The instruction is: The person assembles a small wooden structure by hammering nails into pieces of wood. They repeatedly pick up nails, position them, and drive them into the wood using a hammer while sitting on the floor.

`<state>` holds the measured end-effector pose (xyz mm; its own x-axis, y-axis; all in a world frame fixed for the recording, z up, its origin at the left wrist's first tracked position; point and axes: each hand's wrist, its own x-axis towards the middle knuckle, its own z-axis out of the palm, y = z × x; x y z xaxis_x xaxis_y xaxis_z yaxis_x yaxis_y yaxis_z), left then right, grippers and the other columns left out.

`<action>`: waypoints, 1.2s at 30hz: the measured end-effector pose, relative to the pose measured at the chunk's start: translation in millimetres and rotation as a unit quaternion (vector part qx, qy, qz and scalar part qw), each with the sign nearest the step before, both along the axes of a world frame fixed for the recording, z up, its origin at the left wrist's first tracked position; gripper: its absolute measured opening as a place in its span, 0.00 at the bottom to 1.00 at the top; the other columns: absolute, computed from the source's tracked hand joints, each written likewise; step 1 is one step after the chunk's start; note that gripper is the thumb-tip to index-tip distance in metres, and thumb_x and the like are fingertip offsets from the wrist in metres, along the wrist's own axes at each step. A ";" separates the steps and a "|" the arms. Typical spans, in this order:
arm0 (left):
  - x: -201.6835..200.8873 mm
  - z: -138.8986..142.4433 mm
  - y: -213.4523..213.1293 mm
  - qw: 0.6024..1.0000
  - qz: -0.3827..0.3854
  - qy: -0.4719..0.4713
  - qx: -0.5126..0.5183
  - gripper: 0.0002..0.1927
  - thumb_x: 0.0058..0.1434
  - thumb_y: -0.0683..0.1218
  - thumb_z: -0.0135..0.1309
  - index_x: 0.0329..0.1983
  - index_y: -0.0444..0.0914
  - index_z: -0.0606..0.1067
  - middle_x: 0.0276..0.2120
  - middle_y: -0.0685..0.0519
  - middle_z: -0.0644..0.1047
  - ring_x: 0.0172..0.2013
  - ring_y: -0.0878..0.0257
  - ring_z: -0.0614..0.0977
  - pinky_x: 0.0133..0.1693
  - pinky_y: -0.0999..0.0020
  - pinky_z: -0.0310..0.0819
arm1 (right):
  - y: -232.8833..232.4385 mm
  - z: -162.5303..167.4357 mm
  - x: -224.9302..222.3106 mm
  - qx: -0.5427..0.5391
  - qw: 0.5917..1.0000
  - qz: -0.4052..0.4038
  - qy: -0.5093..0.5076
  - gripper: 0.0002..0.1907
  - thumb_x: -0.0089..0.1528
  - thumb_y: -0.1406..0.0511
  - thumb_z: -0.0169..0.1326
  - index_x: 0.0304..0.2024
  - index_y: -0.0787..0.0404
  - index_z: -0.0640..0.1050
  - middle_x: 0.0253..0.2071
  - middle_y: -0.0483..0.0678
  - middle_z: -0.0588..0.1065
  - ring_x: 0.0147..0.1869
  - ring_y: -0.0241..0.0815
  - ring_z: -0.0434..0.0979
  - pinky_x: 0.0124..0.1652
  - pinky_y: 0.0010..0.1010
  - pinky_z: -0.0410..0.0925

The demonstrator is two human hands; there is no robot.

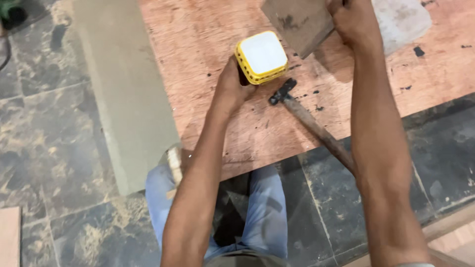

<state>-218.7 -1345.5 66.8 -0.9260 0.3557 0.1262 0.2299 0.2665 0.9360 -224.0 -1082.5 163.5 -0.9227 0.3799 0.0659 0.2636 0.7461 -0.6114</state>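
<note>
Head view, looking down over the person's knees. Near the upper centre, the left hand (228,86) is wrapped around the dark handle of a yellow lamp (261,57), its white face tilted up toward the camera. At the top right, the right hand (352,21) is closed over the corner of a brown board (297,22), holding it propped at an angle on the plywood sheet (208,44). A hammer (307,118) lies flat between the forearms, head near the lamp, handle running toward the lower right.
</note>
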 end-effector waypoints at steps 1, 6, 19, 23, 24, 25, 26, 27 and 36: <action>6.6 -0.1 -6.8 0.998 0.025 0.028 -0.050 0.40 0.52 0.41 0.67 0.66 0.30 0.62 0.56 0.38 0.76 0.56 0.47 0.78 0.57 0.57 0.73 | -2.0 -9.9 -4.8 -0.102 0.992 0.038 0.066 0.13 0.73 0.68 0.48 0.60 0.64 0.71 0.55 0.64 0.74 0.55 0.64 0.76 0.50 0.48 0.71; 73.5 3.5 -43.4 0.963 0.091 0.212 -0.136 0.34 0.61 0.43 0.60 0.67 0.25 0.62 0.57 0.28 0.72 0.57 0.35 0.75 0.59 0.49 0.68 | -17.5 -37.1 9.3 0.085 0.937 0.171 0.293 0.36 0.67 0.71 0.59 0.71 0.70 0.55 0.68 0.69 0.59 0.70 0.71 0.61 0.65 0.51 0.60; 235.1 20.4 -127.1 0.981 -0.094 0.168 -0.017 0.21 0.62 0.42 0.62 0.57 0.32 0.73 0.54 0.43 0.77 0.58 0.46 0.77 0.60 0.54 0.70 | -109.8 -49.3 54.7 0.343 0.911 0.226 0.021 0.45 0.54 0.36 0.66 0.64 0.54 0.79 0.80 0.62 0.46 0.81 0.67 0.39 0.69 0.69 0.44; 249.4 12.3 -147.6 0.986 -0.059 0.157 0.014 0.19 0.59 0.40 0.63 0.54 0.32 0.76 0.50 0.44 0.79 0.55 0.47 0.78 0.56 0.55 0.72 | -100.9 -53.9 55.5 0.283 0.938 0.197 0.023 0.45 0.49 0.41 0.72 0.61 0.58 0.79 0.77 0.65 0.48 0.79 0.68 0.40 0.69 0.66 0.42; 251.0 9.3 -150.8 0.986 -0.050 0.155 0.024 0.19 0.59 0.40 0.63 0.53 0.32 0.76 0.50 0.44 0.79 0.54 0.47 0.79 0.56 0.55 0.73 | -97.0 -53.5 56.6 0.228 0.952 0.203 0.040 0.41 0.53 0.45 0.71 0.62 0.58 0.79 0.77 0.64 0.50 0.80 0.67 0.43 0.71 0.63 0.45; 253.3 6.7 -154.4 0.987 -0.044 0.151 0.035 0.18 0.59 0.39 0.63 0.53 0.32 0.76 0.49 0.44 0.80 0.53 0.47 0.80 0.55 0.55 0.73 | -93.5 -52.8 58.4 0.170 0.962 0.205 0.054 0.37 0.56 0.50 0.71 0.63 0.58 0.78 0.78 0.63 0.52 0.80 0.66 0.45 0.72 0.60 0.47; 257.3 4.9 -158.9 0.987 -0.039 0.147 0.045 0.17 0.59 0.38 0.62 0.52 0.32 0.76 0.48 0.44 0.80 0.52 0.47 0.80 0.54 0.55 0.74 | -91.7 -52.8 61.7 0.112 0.970 0.206 0.069 0.33 0.60 0.54 0.71 0.64 0.58 0.78 0.78 0.62 0.54 0.81 0.65 0.47 0.74 0.57 0.50; 260.5 2.9 -164.1 0.988 -0.038 0.145 0.048 0.17 0.59 0.38 0.62 0.52 0.32 0.76 0.47 0.44 0.80 0.51 0.47 0.81 0.53 0.56 0.74 | -91.2 -53.0 65.4 0.017 0.983 0.173 0.060 0.29 0.59 0.58 0.67 0.62 0.57 0.78 0.78 0.60 0.55 0.80 0.61 0.52 0.72 0.53 0.55; 288.2 -37.8 -249.1 0.988 -0.031 0.127 0.085 0.15 0.61 0.36 0.60 0.52 0.32 0.78 0.45 0.43 0.80 0.47 0.48 0.82 0.50 0.58 0.77 | -145.1 -79.6 124.1 -0.353 0.920 0.080 0.148 0.22 0.59 0.77 0.52 0.56 0.62 0.75 0.58 0.46 0.71 0.55 0.40 0.76 0.51 0.33 0.76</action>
<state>69.5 -1594.6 29.0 -0.8335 0.3644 0.4153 0.4748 0.0881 0.8757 -99.9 -1227.6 83.9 -0.9516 0.2860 0.1126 -0.0715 0.1502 -0.9861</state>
